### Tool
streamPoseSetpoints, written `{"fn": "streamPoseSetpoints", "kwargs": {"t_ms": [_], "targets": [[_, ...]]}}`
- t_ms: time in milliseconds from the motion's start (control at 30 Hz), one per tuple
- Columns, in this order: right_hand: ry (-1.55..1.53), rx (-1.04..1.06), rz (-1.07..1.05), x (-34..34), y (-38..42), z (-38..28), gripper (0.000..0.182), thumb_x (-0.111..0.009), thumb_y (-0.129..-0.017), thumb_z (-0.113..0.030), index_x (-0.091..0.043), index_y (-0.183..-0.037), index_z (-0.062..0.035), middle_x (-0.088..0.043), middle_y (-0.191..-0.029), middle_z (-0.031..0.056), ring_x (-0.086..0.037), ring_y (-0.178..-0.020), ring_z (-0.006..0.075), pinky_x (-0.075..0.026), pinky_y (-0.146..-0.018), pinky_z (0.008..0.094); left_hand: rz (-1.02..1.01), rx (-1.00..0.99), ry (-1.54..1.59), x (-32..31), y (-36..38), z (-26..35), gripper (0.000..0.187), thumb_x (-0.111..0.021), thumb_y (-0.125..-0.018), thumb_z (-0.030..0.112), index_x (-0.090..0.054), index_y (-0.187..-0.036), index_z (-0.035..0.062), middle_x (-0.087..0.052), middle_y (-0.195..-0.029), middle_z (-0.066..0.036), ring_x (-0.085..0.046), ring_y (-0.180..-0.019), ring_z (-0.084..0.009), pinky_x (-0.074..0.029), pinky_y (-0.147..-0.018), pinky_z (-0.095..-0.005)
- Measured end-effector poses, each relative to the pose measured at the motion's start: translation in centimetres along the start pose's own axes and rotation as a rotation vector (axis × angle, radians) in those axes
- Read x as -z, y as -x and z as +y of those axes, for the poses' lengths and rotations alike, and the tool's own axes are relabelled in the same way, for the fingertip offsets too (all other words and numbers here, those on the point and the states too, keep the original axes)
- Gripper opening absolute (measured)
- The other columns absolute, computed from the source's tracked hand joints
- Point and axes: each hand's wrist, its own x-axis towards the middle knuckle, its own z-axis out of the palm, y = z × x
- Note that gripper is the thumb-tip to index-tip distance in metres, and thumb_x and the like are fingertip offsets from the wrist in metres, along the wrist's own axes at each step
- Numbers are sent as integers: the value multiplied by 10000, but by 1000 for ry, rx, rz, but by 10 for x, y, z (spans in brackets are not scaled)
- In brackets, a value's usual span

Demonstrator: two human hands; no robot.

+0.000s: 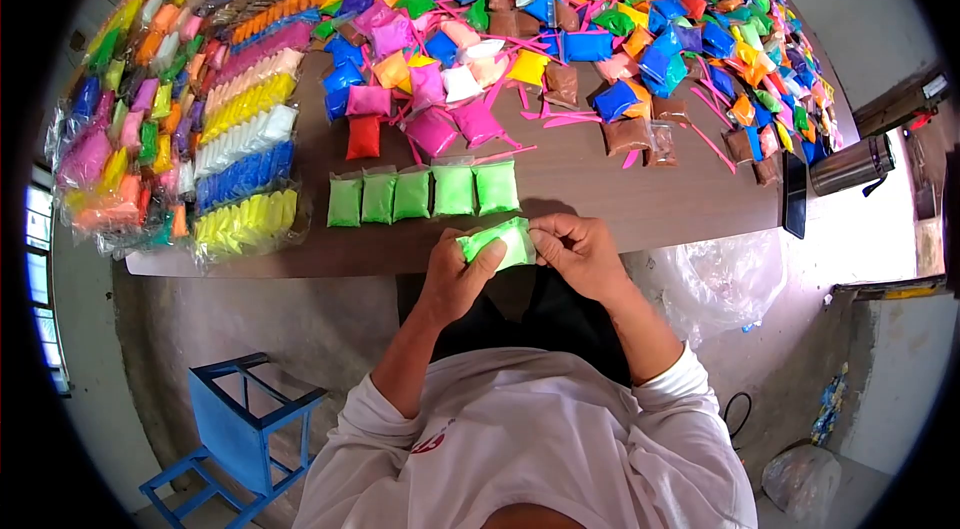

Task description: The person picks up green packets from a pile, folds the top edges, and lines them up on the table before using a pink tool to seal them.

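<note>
Between my two hands, just over the table's front edge, is a light green packet [512, 243]. My left hand [462, 271] grips its left end, with the thumb lying on its face. The fingers of my right hand [578, 254] pinch the packet's right end. On the table [300, 261] just beyond my hands, several green packets [412, 193] stand side by side in a row. A red packet [364, 137] and pink packets [432, 131] lie behind that row.
Bundled coloured packets [245, 159] cover the table's left side, and a loose multicoloured heap [590, 39] spreads across the back. A phone [795, 194] and a metal bottle [850, 166] are at the right. A blue stool [235, 419] stands lower left; clear plastic bags [730, 279] lie right.
</note>
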Motion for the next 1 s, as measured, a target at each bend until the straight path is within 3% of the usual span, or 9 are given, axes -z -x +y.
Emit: {"fn": "streamPoseSetpoints", "kwargs": {"t_ms": [100, 200, 333, 400, 633, 800, 1000], "targets": [[229, 113, 49, -2, 0, -2, 169, -632, -920, -92, -682, -1032, 23, -609, -724, -23, -515, -621, 47, -431, -568, 224, -8, 30, 15, 0, 0, 3, 384, -565, -957, 354, -611, -727, 50, -548, -592, -33, -500, -623, -170, -408, -678, -327], [243, 177, 38, -3, 0, -7, 176, -628, -902, -73, -681, -1042, 19, -603, -710, -26, -512, -612, 44, -425, -553, 224, -6, 33, 11, 0, -1, 3, 380, -565, -956, 350, -612, -725, 52, -548, -588, -28, -506, -625, -173, -408, -681, -328], [132, 85, -8, 2, 0, -6, 187, -615, -911, -78, -680, -1053, 25, -621, -741, -14, -527, -639, 49, -430, -575, 219, -4, 2, -15, 1, 0, -2, 360, -569, -954, 340, -620, -741, 54, -553, -590, -34, -522, -631, -183, -412, -687, -334], [-79, 77, -63, 4, -1, -7, 203, -619, -942, -123, -681, -1061, 28, -632, -771, -6, -542, -660, 58, -444, -597, 219, -2, -5, -26, 1, 0, -1, 354, -570, -954, 337, -623, -746, 55, -555, -591, -37, -527, -636, -187, -414, -688, -336], [-103, -28, -116, 9, -6, -6, 248, -621, -972, -200, -689, -1061, 21, -638, -785, -3, -558, -673, 61, -465, -605, 223, 3, -2, 6, -1, 0, 0, 338, -576, -953, 318, -624, -752, 50, -565, -601, -40, -526, -606, -197, -417, -682, -334], [-49, -8, -93, 7, -7, -4, 202, -628, -958, -141, -692, -1049, 26, -646, -785, 4, -568, -673, 60, -471, -605, 223, -27, 47, 37, 2, 0, 5, 339, -571, -956, 315, -622, -755, 47, -564, -608, -44, -524, -608, -207, -413, -691, -338], [109, 41, 11, 2, -6, 0, 176, -643, -920, -87, -692, -1045, 27, -653, -766, 5, -572, -657, 55, -467, -596, 229, -8, -55, -89, 1, -1, 4, 290, -584, -944, 308, -657, -847, 45, -590, -679, -86, -519, -658, -258, -412, -712, -353]]}}
